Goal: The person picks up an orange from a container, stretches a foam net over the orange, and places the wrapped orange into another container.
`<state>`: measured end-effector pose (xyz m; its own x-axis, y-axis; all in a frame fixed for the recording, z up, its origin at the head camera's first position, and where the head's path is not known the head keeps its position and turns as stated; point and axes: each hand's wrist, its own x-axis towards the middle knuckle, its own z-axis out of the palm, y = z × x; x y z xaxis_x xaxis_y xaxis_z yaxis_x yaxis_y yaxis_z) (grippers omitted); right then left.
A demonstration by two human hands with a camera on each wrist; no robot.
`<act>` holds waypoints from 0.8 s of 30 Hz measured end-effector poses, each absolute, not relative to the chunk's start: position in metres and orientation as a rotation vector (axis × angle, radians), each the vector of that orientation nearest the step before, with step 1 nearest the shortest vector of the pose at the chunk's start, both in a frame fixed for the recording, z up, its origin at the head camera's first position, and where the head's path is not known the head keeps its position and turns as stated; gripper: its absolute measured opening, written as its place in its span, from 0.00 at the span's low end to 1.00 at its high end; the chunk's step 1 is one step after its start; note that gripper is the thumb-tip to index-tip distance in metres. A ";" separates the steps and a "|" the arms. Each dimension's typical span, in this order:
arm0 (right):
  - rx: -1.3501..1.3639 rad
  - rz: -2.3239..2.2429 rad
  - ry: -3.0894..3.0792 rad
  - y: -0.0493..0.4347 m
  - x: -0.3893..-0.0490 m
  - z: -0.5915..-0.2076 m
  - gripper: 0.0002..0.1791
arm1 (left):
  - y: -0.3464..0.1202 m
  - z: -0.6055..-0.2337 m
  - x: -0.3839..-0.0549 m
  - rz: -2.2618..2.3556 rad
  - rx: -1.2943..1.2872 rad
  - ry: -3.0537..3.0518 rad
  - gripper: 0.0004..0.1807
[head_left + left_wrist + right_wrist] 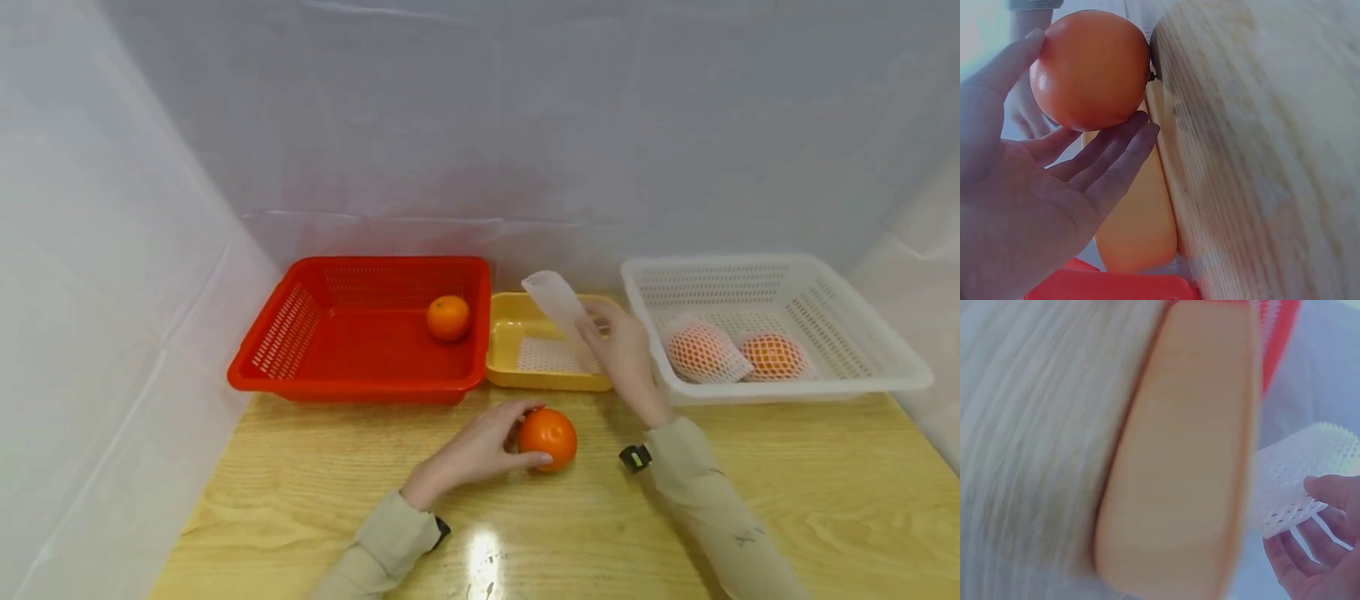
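On the table, my left hand (483,446) holds an orange (549,439) from its left side. In the left wrist view the thumb lies on one side of the orange (1091,72) and the fingers (1119,150) on the other. My right hand (622,350) is raised over the yellow tray (551,382), pinching a white foam net sleeve (555,302). The right wrist view shows the sleeve (1300,469) between thumb and fingers, its far end standing open. More netting (551,356) lies in the tray.
A red basket (367,388) at the left holds one orange (448,318). The white basket (795,387) at the right holds two net-covered oranges (697,350). White sheeting (480,125) rises behind and along the sides of the wooden table (300,492).
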<state>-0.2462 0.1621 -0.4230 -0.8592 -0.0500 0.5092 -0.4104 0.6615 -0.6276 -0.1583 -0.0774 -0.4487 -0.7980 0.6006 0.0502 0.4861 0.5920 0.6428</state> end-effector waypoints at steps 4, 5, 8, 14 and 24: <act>0.331 1.274 -2.409 0.160 -0.237 -0.412 0.20 | -0.077 -0.448 -0.158 0.979 0.906 2.646 0.41; 0.320 1.317 -2.406 0.160 -0.235 -0.410 0.21 | -0.077 -0.448 -0.158 0.978 0.903 2.645 0.42; 0.288 1.413 -2.395 0.159 -0.228 -0.403 0.22 | -0.076 -0.449 -0.158 0.979 0.892 2.641 0.42; 0.285 1.639 -2.301 0.157 -0.214 -0.398 0.21 | -0.076 -0.448 -0.158 1.024 0.857 2.626 0.40; 0.375 2.059 -2.081 0.160 -0.188 -0.398 0.30 | -0.067 -0.429 -0.165 1.579 0.785 2.637 0.19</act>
